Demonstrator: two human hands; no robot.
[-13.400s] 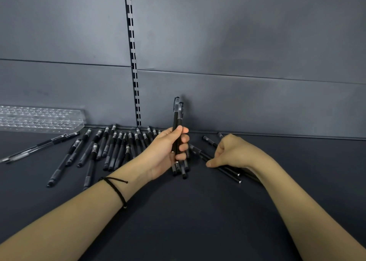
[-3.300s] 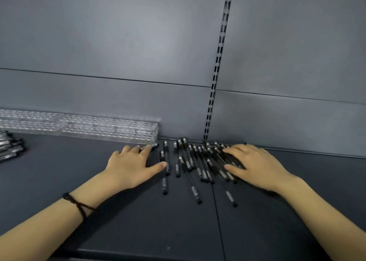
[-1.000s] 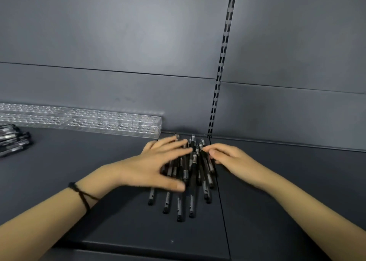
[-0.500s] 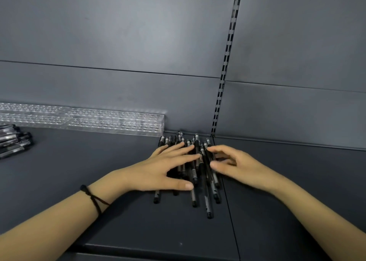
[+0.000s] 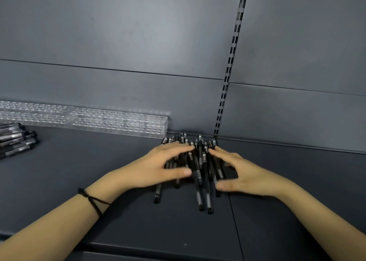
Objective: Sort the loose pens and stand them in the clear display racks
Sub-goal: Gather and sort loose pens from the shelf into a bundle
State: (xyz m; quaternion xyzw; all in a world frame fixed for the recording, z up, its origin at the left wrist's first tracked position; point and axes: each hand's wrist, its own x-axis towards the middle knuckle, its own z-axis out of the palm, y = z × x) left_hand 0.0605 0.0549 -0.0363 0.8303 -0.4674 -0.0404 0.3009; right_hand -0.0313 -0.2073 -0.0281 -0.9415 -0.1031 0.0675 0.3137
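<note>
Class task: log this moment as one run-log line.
left hand: open, on pen pile | right hand: open, flanking pile | clear racks: no pens standing

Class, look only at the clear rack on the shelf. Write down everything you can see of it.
The clear display rack looks like transparent acrylic: a long, low block whose top is dotted with rows of round holes. Seams suggest several units set end to end. It lies flat on the dark shelf along the back wall, running off the left edge. No pens stand in the visible holes. Its right end sits close to the pile of pens; neither hand touches it.
</note>
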